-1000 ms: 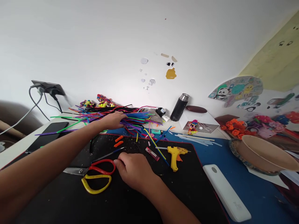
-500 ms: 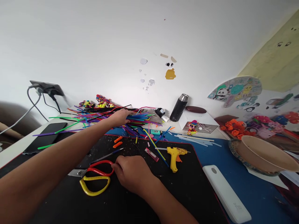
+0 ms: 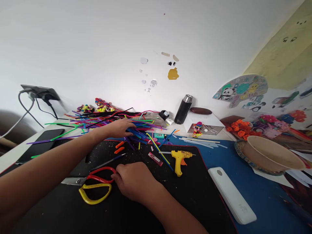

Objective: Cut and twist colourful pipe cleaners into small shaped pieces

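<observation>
At the far edge of the black mat [image 3: 195, 195], the left hand [image 3: 119, 128] lies curled over thin coloured plastic sticks [image 3: 146, 125]; its grip cannot be told. On the mat, the curled right hand [image 3: 133, 183] touches red-and-yellow-handled scissors [image 3: 83, 180]. Singling out one stick with the fingertips should spare the tangle.

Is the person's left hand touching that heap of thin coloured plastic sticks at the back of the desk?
Touching. The head view shows the left hand resting on the heap of thin coloured plastic sticks, covering some blue ones.
</observation>
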Available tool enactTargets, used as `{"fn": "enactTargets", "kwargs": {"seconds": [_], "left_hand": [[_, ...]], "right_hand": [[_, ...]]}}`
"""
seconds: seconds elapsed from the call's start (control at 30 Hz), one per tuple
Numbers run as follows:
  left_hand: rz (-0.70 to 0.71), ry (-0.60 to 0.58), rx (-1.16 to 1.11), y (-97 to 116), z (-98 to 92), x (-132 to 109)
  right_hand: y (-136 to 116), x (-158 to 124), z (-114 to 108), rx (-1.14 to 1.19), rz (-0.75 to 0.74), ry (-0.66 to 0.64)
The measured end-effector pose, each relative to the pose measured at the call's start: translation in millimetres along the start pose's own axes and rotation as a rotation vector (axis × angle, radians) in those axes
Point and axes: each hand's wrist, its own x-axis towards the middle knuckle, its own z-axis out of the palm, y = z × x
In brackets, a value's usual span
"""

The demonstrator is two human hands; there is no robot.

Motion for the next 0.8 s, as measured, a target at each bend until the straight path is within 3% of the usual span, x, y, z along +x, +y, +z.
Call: {"fn": "enactTargets", "kwargs": {"seconds": [0.13, 0.3, 0.53, 0.8], "left_hand": [[-0.114, -0.036, -0.091, -5, -8.3, 4], [-0.238, 0.036, -0.026, -4, -3.9, 19], [-0.309, 0.121, 0.021, -3, 8.2, 39], [-0.309, 0.074, 0.076, -3, 10.0, 46]], "right_hand": [[0, 1, 3, -0.009, -0.007, 0.002], [0, 2, 1, -0.013, -0.007, -0.012], [-3, 1, -4, -0.004, 0.004, -0.056], [-5, 2, -6, -0.011, 0.004, -0.083]]}}
